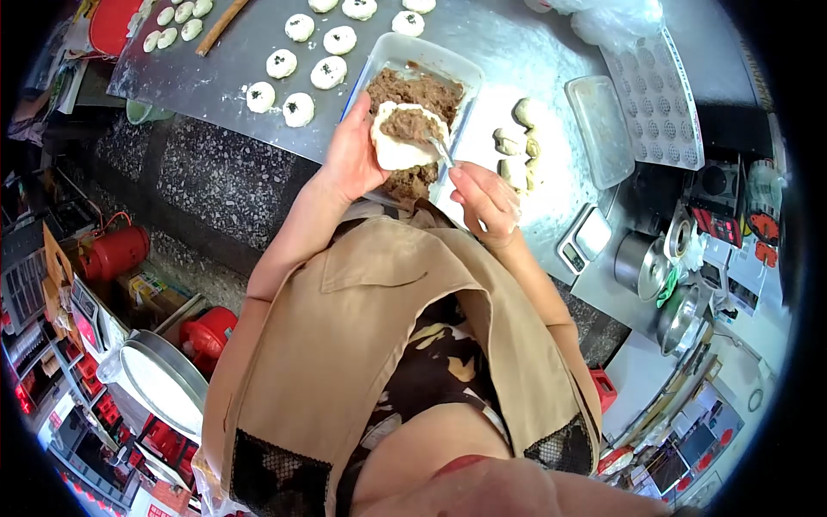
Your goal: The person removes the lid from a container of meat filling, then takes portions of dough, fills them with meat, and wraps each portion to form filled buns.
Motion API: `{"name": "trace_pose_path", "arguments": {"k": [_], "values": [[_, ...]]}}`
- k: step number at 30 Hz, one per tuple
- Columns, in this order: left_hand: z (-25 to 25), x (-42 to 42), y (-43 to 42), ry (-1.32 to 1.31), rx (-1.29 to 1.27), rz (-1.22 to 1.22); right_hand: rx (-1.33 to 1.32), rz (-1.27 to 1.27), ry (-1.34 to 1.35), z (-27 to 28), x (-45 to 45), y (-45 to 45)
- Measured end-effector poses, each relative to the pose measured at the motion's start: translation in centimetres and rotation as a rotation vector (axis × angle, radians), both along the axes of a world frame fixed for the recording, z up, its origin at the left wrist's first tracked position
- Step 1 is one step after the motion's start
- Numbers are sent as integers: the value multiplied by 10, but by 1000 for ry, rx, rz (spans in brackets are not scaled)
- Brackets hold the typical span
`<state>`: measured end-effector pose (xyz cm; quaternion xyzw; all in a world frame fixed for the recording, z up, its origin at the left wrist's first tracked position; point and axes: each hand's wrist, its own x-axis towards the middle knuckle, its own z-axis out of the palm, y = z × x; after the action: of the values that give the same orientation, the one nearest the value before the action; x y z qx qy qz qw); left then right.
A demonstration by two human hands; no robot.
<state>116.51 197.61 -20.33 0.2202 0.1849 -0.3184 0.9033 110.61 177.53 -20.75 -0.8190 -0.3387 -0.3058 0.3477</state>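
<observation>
A flat round of white dough (401, 156) rests in my left hand (351, 155), with brown filling (408, 126) spread on it. My right hand (484, 200) grips a thin metal utensil (442, 150), its tip against the filling. Both hands are over a clear plastic tub (474, 82) that holds more brown filling (412, 89). Several small lumps of greenish dough (509, 142) lie on the metal table to the right of the tub.
Several round buns with dark specks (328, 72) sit on the metal table (224, 95) at the upper left, near a wooden rolling pin (220, 26). Right of the tub are a plastic lid (600, 131), a digital scale (586, 239), a moulded tray (659, 99) and a metal pot (637, 263).
</observation>
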Motion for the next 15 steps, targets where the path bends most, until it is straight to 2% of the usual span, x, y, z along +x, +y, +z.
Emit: {"name": "trace_pose_path", "arguments": {"k": [2,4,7,9,11,15], "values": [[-14,1,4,22,-52,-20,-27,25,3,-2,-1,-6],[-29,2,11,92,-313,-35,-56,50,6,-1,0,-14],[-36,4,10,172,-213,106,-61,65,18,3,1,-25],[-32,9,12,101,-134,185,254,28,89,-1,0,-32],[-28,13,17,-31,38,324,409,-161,325,9,-2,-34],[-23,10,29,-144,52,346,619,-208,539,-2,11,-20]]}}
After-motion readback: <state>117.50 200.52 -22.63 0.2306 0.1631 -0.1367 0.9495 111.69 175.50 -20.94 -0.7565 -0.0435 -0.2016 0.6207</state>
